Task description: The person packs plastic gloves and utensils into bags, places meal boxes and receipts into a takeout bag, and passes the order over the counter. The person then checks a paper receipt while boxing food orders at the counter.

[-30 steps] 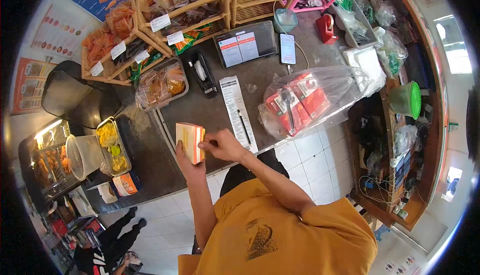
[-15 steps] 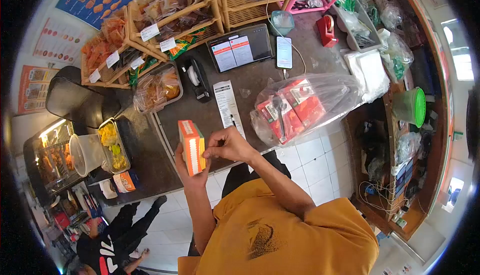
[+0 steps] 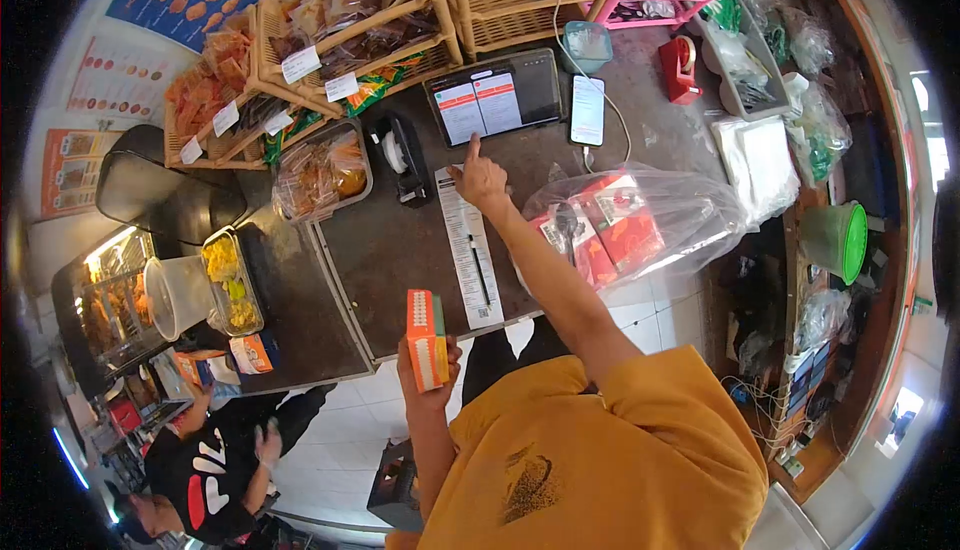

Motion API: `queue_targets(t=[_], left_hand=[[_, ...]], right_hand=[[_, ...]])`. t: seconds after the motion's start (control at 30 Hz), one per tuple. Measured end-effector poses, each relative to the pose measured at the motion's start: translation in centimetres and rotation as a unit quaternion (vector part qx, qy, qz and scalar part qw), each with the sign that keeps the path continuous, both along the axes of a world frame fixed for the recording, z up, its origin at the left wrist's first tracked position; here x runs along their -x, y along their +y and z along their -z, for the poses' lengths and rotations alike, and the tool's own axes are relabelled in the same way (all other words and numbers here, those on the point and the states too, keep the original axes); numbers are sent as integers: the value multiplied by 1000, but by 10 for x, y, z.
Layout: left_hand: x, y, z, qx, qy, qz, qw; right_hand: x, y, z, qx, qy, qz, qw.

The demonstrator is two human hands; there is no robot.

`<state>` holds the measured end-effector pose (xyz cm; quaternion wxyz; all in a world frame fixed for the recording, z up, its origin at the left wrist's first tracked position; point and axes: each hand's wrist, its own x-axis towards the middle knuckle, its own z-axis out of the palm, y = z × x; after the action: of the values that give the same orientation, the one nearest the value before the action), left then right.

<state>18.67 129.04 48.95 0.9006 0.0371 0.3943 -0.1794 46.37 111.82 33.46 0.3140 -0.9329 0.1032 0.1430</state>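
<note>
While the right hand (image 3: pixel 482 182) is reaching to the near edge of the tablet (image 3: pixel 462 105), its index finger is pointing and the other fingers are curling loosely, holding nothing; whether the tip is touching the screen, cannot tell. The left hand (image 3: pixel 430 400) is gripping the small orange box (image 3: pixel 427 335) low down, near the body and well short of the tablet, probably so the box isn't blocking the right arm's reach.

The slip (image 3: pixel 456 225) is lying lengthwise on the near side of the tablet, likely for easy reading, with the pen (image 3: pixel 482 275) resting on it, probably handy for marking. The black dispenser (image 3: pixel 402 160) is sitting just left of the slip, near the tablet's left corner. The phone (image 3: pixel 587 110) is lying just right of the tablet, cable plugged in, probably charging. The clear bag (image 3: pixel 690 215) is holding red boxes (image 3: pixel 620 215) together, near and right of the tablet.
</note>
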Motion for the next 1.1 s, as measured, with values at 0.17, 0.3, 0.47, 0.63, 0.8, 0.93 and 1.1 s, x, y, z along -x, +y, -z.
queue_targets(t=[0.17, 0.3, 0.47, 0.63, 0.8, 0.93, 1.1], left_hand=[[30, 8, 11, -3, -24, -41, 999], [44, 18, 15, -5, -18, -77, 997], [46, 27, 23, -26, -14, -66, 997], [40, 21, 14, -54, -11, -56, 997], [54, 31, 26, -111, -10, -32, 993], [27, 2, 9, -416, 54, 26, 907], [-28, -77, -16, -436, -190, 119, 871]], right_hand=[[-38, -4, 2, -39, -77, -22, 996], [-26, -9, -15, -26, -67, -40, 997], [18, 5, 20, 25, 36, -36, 998], [6, 5, 8, 14, 59, -36, 998], [8, 2, 8, -6, 21, -41, 999], [74, -10, -58, -341, 79, -58, 935], [201, -80, -186, -471, 70, -137, 869]])
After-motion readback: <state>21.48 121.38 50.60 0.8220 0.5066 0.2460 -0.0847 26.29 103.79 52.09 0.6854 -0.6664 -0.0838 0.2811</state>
